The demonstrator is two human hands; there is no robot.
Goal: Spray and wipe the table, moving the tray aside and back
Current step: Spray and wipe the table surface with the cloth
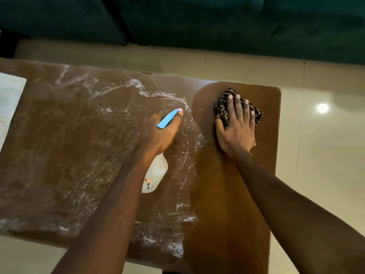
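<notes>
A brown wooden table (65,147) fills the view, its left and middle streaked with white foamy spray. The right strip is wiped and glossy. My left hand (160,131) grips the neck of a white spray bottle (155,175) with a blue trigger head (169,118), held above the table's middle. My right hand (236,127) presses flat, fingers spread, on a dark checked cloth (223,107) near the table's far right corner. A pale tray (9,99) shows only partly at the left edge of the table.
A dark green sofa (217,22) runs along the far side, beyond a strip of shiny cream floor tiles (320,155). The floor also shows to the right of the table and at its near edge.
</notes>
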